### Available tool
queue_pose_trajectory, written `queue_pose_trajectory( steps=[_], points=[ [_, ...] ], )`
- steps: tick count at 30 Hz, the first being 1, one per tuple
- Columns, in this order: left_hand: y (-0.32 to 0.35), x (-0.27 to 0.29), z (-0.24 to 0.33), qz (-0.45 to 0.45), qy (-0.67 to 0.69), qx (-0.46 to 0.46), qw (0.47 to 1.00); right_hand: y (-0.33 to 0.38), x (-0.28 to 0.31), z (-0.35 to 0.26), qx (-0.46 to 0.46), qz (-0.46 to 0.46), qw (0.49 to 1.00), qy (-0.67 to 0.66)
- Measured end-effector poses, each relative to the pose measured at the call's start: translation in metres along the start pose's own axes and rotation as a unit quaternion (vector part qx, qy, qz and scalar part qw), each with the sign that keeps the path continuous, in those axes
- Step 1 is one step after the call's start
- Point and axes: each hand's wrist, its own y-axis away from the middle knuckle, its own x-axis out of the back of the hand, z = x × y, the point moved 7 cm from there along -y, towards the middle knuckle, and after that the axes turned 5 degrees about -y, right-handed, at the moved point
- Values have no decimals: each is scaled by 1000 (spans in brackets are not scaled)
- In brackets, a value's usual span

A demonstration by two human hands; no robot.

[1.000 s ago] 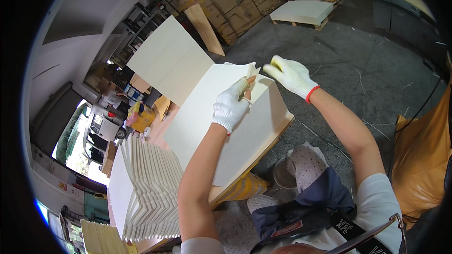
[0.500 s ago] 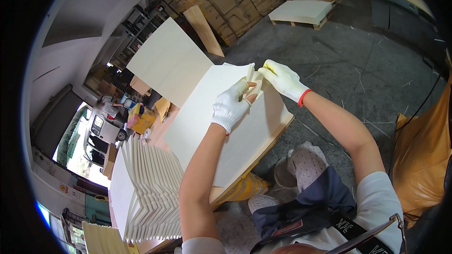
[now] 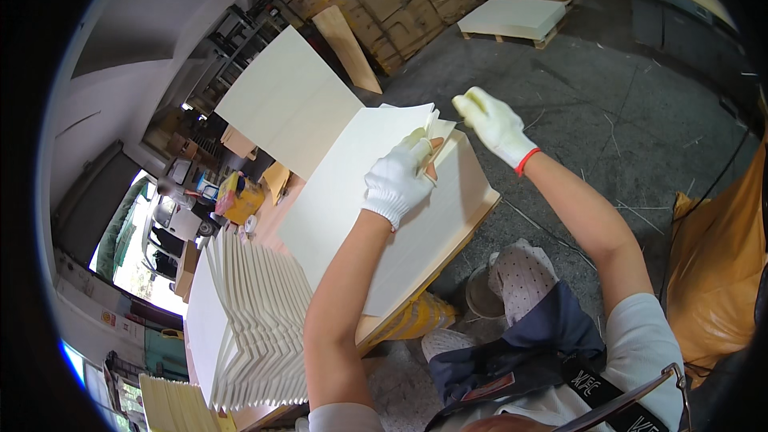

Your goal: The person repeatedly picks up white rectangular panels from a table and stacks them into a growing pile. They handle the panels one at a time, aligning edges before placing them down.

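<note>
A person's white-gloved left hand grips the lifted corner of several thin white sheets on top of a thick, pale rectangular stack. The red-cuffed, white-gloved right hand hovers just beside that corner, fingers curled; whether it holds anything cannot be told. A fanned pile of cream, creased sheets stands left.
</note>
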Motion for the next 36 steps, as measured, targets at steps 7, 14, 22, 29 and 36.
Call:
queue_pose_trajectory(
  steps=[7, 14, 22, 29, 36],
  points=[
    [2, 0, -3, 10, -21, 43, 999, 9, -17, -4, 21, -161, 954, 254],
    [-21, -15, -30, -81, -19, 150, 985, 5, -22, -24, 182, -126, 919, 326],
    [-11, -16, -30, -57, 97, 151, 982, -8, -30, -20, 71, -114, 989, 64],
    [-1, -11, -19, -68, 248, 202, 945, -1, -31, -6, 6, -61, 998, -6],
    [0, -13, -26, -65, 266, 210, 939, 3, -31, -11, -2, -65, 998, 1]
  ],
)
